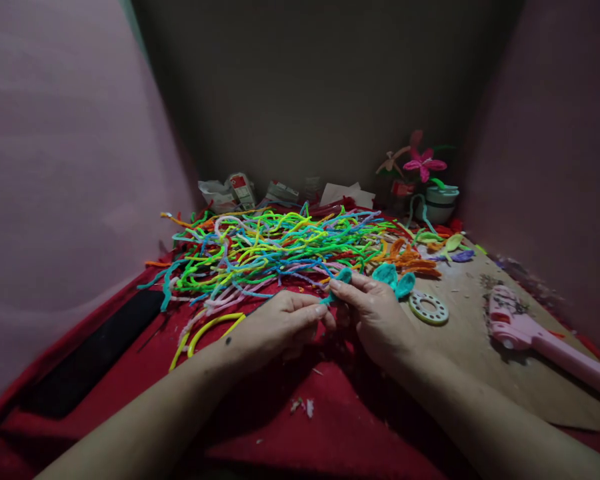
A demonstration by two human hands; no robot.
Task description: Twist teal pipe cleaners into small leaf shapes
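Forearms led to left hand and right hand, both pinched closed on a teal fuzzy piece just nearside of the strand pile, probably light, bendy, best held by its stem.

Tbl's covered w/ a red cloth, a few tiny scraps scattered nr the front. Big tangle of fuzzy stems across the mid: green, yellow, blue, pink etc. Yellow loop just in front of it. L side: long flat black thing, lying at an angle. R side: brown cardboard sheet w/ pale ring, holes all round, & pink tool, handle twd the edge. Orange pcs & a purple pc nr the sheet's far end. Back row: packets, white paper, small pot at R.
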